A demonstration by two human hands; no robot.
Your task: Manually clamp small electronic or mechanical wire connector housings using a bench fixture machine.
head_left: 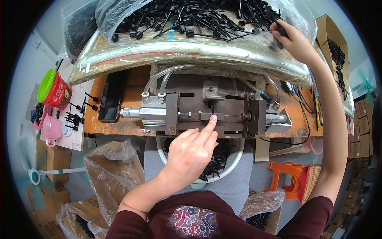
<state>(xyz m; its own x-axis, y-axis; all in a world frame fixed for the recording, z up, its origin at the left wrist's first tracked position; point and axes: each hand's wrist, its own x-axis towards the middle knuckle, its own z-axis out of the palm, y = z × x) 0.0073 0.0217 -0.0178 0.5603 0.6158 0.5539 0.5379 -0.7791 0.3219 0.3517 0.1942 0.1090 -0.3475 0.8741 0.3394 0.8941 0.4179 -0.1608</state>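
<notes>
My left hand reaches over a small metal press fixture on the bench, its index fingertip touching a thin black plastic part standing in the middle slot. My right hand stretches to the far right of a heap of black plastic pin-like parts lying on clear plastic sheeting, and its fingers are closed on one black part. Two silver air cylinders flank the fixture, with clear hoses looping above.
A white bowl of black parts rests on my lap under the bench. A black phone lies left of the fixture. A red tub with green lid, a pink cup, an orange stool, cardboard boxes and plastic bags surround me.
</notes>
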